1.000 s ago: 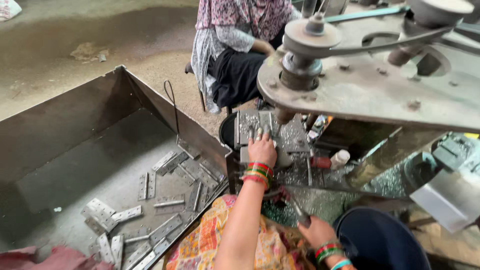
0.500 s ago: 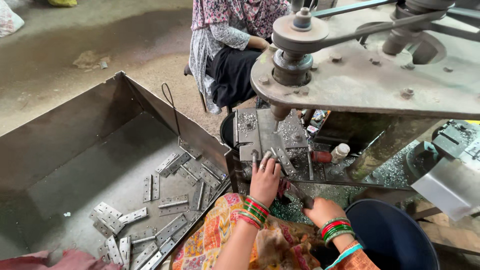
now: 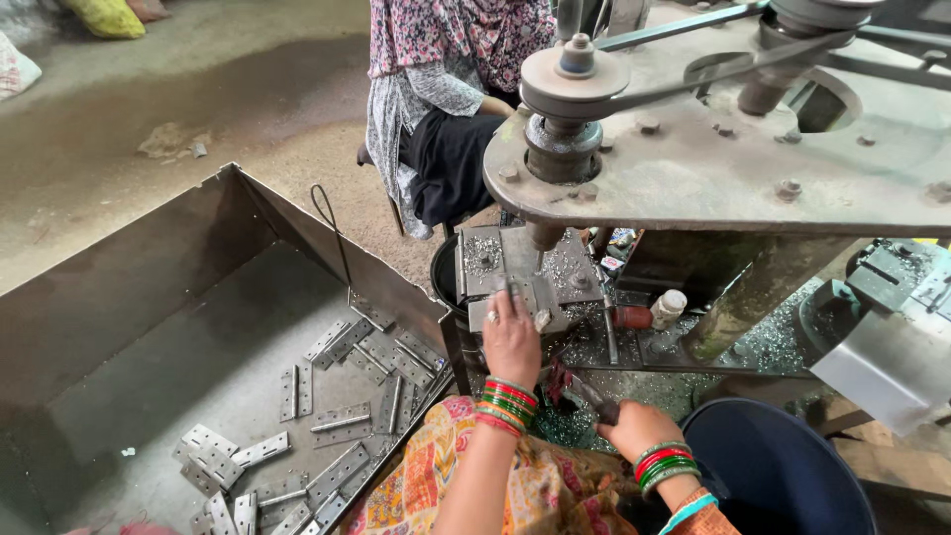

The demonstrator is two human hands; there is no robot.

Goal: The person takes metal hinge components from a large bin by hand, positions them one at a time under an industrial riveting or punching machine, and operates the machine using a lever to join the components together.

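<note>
The left hand (image 3: 511, 337) lies flat on a grey metal hinge plate (image 3: 525, 297) seated in the drill-press fixture block (image 3: 530, 272), fingers spread, pressing rather than gripping; the spindle (image 3: 544, 238) stands just above, so fingertips beside the bit risk a cut if the plate shifts or spins; the right hand (image 3: 634, 428) has its grip closed around a dark lever handle (image 3: 594, 401); glittering steel swarf (image 3: 594, 347) litters the worktop, sharp to bare skin; flat stamped hinges (image 3: 337, 416), dull silver with holes, lie scattered in the sheet-metal bin (image 3: 119, 297); a belt pulley (image 3: 575, 74) turns unguarded near a seated co-worker's sleeve (image 3: 446, 89)
</note>
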